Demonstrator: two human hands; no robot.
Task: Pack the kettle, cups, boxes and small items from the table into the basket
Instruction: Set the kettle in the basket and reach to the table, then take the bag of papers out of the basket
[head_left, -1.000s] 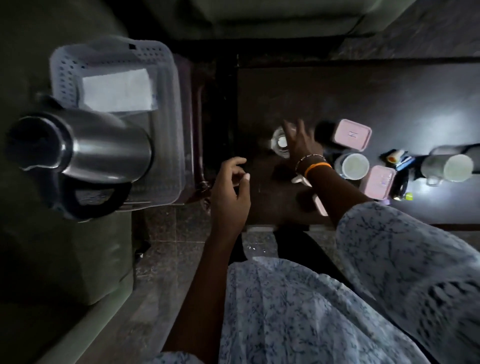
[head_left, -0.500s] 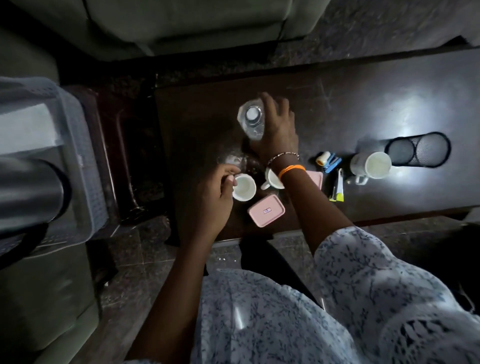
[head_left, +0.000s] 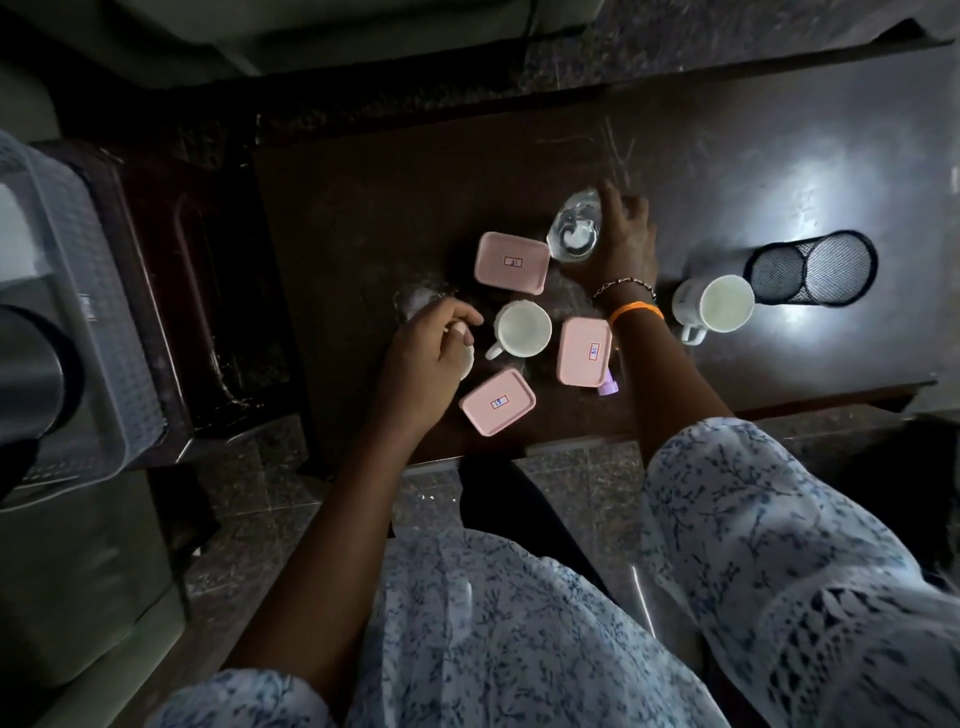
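Gripping a clear bottle from the side, the right hand is wrapping its fingers around the tilted body at the far edge of the cluster on the table. Curling over a white cup, the left hand is pinching its rim between thumb and forefinger, and most of that cup is lying hidden under the palm. Just beyond the left fingertips a glass is showing faintly, too dim to read well. Between the hands a second cup is standing upright with its handle pointing toward the left hand. Three pink boxes are lying flat around it: a far box touching the bottle, a right box beside the right wrist, and a near box close to the table's front edge. A small purple item is peeking out at the right box's near corner. To the right, a third cup is sitting beside a black mesh holder lying on its side. At the left edge of the view the basket is resting on a dark stand, well apart from the table's things, with the steel kettle lying in it.
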